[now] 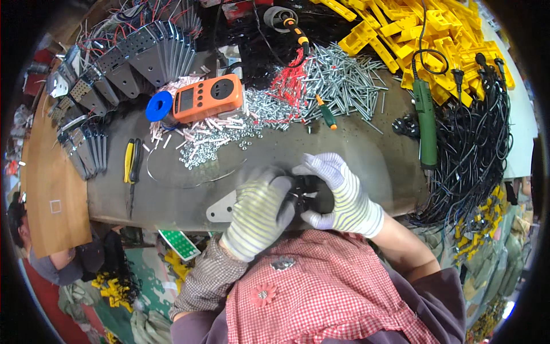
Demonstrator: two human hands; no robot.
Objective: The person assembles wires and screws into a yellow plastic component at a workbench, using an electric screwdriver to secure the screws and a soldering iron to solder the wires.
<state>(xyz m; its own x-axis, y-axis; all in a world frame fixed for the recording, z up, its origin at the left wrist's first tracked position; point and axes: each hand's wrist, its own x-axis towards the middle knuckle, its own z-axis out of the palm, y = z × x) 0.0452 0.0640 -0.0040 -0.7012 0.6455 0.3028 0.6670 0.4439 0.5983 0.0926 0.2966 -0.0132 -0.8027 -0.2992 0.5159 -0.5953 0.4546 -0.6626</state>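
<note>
Near the front edge of the worktable, my two hands meet over a dark, blurry black part (305, 194) with thin light wires or metal bits on it. My left hand (255, 212), in a striped glove, is closed over a flat grey metal bracket (219, 211), whose rounded, holed end sticks out to the left. Its fingertips reach the black part's left side. Curved around the right side of that part is my gloved right hand (346, 198), thumb below and fingers above. Its fingertips partly hide what they touch.
Yellow-and-black pliers (132, 163) and a thin wire lie left. Behind are nuts (200, 150), screws (344, 80), an orange meter (207, 98), a blue spool (159, 107) and a small screwdriver (326, 113). A green electric screwdriver (424, 123), black cables (475, 143) and yellow parts (407, 34) occupy the right.
</note>
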